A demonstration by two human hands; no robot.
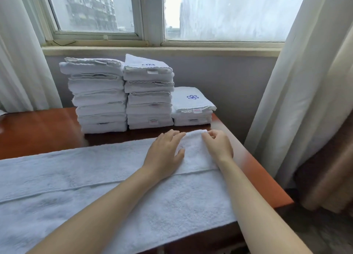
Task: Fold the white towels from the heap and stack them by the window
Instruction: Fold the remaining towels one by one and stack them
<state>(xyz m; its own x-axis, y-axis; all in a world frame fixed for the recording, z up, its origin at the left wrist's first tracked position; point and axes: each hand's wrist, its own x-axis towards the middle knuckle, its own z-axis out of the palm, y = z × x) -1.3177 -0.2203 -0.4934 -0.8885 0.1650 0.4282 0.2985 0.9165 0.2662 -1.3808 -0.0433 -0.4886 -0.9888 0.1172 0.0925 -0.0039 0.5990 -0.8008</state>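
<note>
A long white towel [95, 187] lies spread across the brown table [38, 131], folded lengthwise with a seam line along it. My left hand [164, 154] lies flat on the towel's far right end, fingers straight. My right hand [217, 144] pinches the towel's far right corner with curled fingers. Behind them, under the window, stand three stacks of folded white towels: a tall left stack [97, 95], a tall middle stack [149, 93] and a short right stack [193, 106] with a blue logo on top.
The window sill [152, 50] runs above the stacks. White curtains hang at the left [21, 62] and right [298, 81], with a brown drape [328, 158] beyond the table's right edge [267, 177].
</note>
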